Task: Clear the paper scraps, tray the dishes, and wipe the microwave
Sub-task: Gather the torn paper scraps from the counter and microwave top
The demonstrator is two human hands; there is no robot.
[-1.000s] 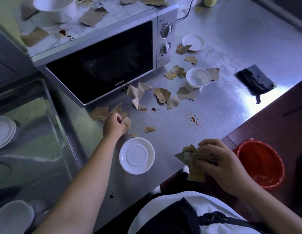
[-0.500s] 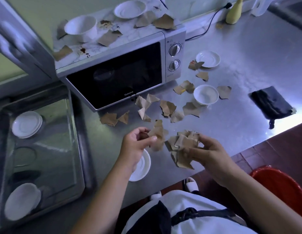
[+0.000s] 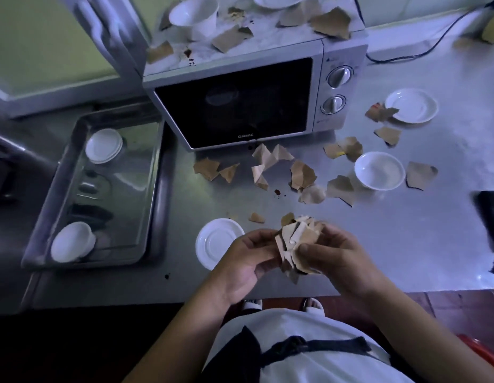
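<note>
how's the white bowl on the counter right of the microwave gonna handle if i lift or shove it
The white bowl looks glossy and rigid, so probably slick under the fingers. It sits upright and wide, so unlikely to tip when pushed. If ceramic, it may chip against the steel counter.

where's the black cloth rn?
Head view, far right edge: the black cloth lies on the steel counter, right of the white bowl, partly cut off by the frame.
</note>
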